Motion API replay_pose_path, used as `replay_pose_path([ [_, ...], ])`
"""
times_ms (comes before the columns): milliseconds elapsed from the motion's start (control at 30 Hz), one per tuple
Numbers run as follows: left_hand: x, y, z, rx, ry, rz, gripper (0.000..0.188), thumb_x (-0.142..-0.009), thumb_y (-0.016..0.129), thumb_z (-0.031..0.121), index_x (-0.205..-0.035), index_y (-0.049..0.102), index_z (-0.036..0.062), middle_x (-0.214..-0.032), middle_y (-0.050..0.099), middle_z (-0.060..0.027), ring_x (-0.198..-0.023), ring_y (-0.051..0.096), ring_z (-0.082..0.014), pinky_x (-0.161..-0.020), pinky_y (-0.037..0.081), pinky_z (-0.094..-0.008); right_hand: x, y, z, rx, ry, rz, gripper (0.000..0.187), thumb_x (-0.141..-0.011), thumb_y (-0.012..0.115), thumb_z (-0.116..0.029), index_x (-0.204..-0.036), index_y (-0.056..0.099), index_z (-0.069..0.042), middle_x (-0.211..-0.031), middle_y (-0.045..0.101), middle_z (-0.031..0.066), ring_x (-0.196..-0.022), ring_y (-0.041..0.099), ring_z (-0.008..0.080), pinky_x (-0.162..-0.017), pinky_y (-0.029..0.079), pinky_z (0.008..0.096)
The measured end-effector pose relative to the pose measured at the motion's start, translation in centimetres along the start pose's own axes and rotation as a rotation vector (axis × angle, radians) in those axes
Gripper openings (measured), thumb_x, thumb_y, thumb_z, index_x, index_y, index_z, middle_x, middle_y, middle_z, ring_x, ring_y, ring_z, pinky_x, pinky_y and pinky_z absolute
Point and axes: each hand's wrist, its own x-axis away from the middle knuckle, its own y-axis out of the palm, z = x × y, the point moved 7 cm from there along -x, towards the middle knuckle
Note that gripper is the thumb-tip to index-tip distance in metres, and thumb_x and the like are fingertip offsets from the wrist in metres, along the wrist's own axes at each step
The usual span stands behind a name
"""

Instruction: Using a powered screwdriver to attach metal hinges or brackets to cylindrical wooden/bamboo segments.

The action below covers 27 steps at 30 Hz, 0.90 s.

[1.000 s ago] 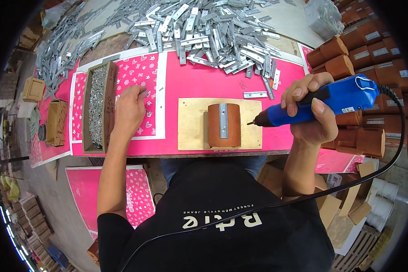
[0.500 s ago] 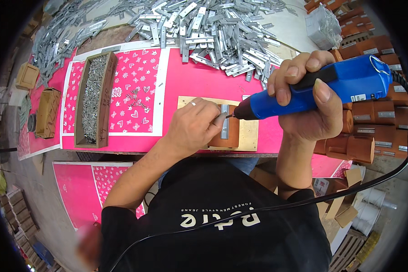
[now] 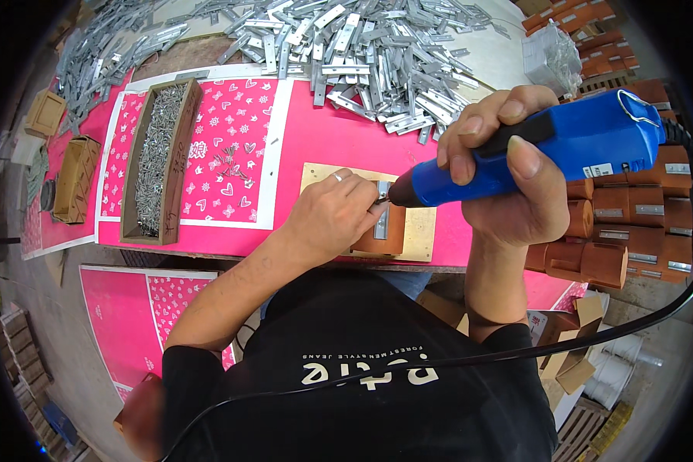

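My right hand (image 3: 516, 173) is wrapped round a blue electric screwdriver (image 3: 593, 142) with a dark nose and a trailing cable. Its tip points left and meets a grey metal strip (image 3: 381, 223) on a reddish-brown block (image 3: 393, 235). Beneath the block lies a wooden board (image 3: 420, 239) on the pink tabletop. My left hand (image 3: 331, 212), with a ring on one finger, is closed beside the strip, thumb and fingertips pinched right at the screwdriver's tip. Whatever sits between those fingertips is too small and hidden to make out.
Metal strips (image 3: 369, 69) lie heaped along the table's far side. A long wooden box (image 3: 162, 162) of screws stands at left, near loose screws (image 3: 229, 163). Brown blocks with strips (image 3: 631, 208) are stacked at right. A black cable (image 3: 516, 356) crosses in front of my shirt.
The screwdriver has shifted slightly left, and its nose is now closer to the strip, with less of the bit showing. My left fingertips stay at the strip.
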Motion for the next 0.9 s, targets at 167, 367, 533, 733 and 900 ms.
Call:
replay_pose_path([
  [167,-0.2,0.3,0.3,0.028,0.011,-0.006,0.021,-0.071,0.071,0.007,-0.078,0.052,0.0019,-0.071,0.055,-0.0121,-0.068,0.057,-0.0289,-0.059,0.046,-0.0393,-0.1,0.3,0.3,0.179,0.008,-0.070,0.028,-0.082,0.053,-0.013,-0.106,0.046,0.000,-0.089,0.059,0.0191,-0.059,0.056,0.0204,-0.063,0.049,0.0379],
  [367,-0.3,0.6,0.3,-0.009,-0.035,-0.071,0.017,-0.076,0.068,0.012,-0.082,0.055,0.0022,-0.073,0.058,-0.0125,-0.074,0.061,-0.0289,-0.064,0.051,-0.0377,-0.2,1.1,1.1,0.239,0.003,-0.101,0.027,-0.081,0.055,-0.010,-0.104,0.046,0.001,-0.086,0.059,0.0199,-0.057,0.056,0.0202,-0.061,0.050,0.0373],
  [533,-0.4,0.9,0.0,-0.006,-0.086,-0.109,0.017,-0.076,0.067,0.012,-0.083,0.055,0.0015,-0.073,0.058,-0.0129,-0.073,0.060,-0.0294,-0.061,0.050,-0.0389,-0.2,1.0,1.1,0.246,0.046,-0.081,0.026,-0.081,0.056,-0.010,-0.103,0.047,0.001,-0.085,0.059,0.0200,-0.058,0.056,0.0199,-0.061,0.051,0.0370],
  [733,-0.5,1.3,-0.3,0.000,-0.119,-0.134,0.016,-0.078,0.064,0.013,-0.082,0.054,0.0009,-0.071,0.058,-0.0142,-0.071,0.060,-0.0311,-0.060,0.050,-0.0410,-0.4,1.1,1.4,0.347,0.076,-0.068,0.026,-0.080,0.055,-0.006,-0.103,0.046,0.001,-0.086,0.060,0.0212,-0.059,0.056,0.0199,-0.062,0.051,0.0358],
  [900,-0.3,2.0,-0.7,0.015,-0.143,-0.145,0.016,-0.079,0.064,0.014,-0.081,0.054,0.0009,-0.071,0.058,-0.0152,-0.070,0.061,-0.0320,-0.060,0.050,-0.0425,-0.2,0.6,2.0,0.430,0.156,-0.021,0.027,-0.078,0.057,-0.005,-0.102,0.046,0.000,-0.085,0.061,0.0213,-0.060,0.056,0.0190,-0.061,0.050,0.0328],
])
